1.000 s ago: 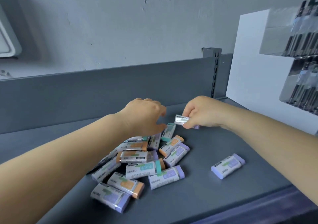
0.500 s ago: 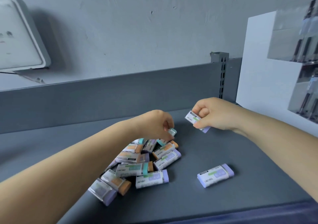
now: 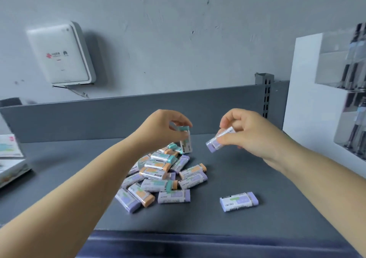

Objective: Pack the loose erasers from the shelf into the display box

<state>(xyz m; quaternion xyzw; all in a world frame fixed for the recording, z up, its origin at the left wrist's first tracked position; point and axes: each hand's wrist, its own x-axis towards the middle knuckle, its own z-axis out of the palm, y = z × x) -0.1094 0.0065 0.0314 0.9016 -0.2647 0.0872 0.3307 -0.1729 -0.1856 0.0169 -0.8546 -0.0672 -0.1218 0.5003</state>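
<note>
A heap of several sleeved erasers (image 3: 160,175) in purple, orange and teal lies mid-shelf on the grey shelf (image 3: 237,228). One purple eraser (image 3: 238,201) lies apart to the right. My left hand (image 3: 164,128) pinches a teal-tipped eraser (image 3: 185,138) upright just above the heap's far end. A little to the right, my right hand (image 3: 245,132) grips a purple eraser (image 3: 216,142) tilted above the shelf. The display box (image 3: 10,158) shows partly at the far left edge.
A grey back panel (image 3: 99,117) closes the shelf behind. A white display stand (image 3: 324,107) with pens fills the right side. A white wall unit (image 3: 61,53) hangs on the wall, upper left. The shelf's front lip (image 3: 198,242) runs along the bottom.
My left hand has lifted the teal-tipped eraser clear of the heap. My right hand has raised its purple eraser slightly. The view has swung left, bringing the box into sight.
</note>
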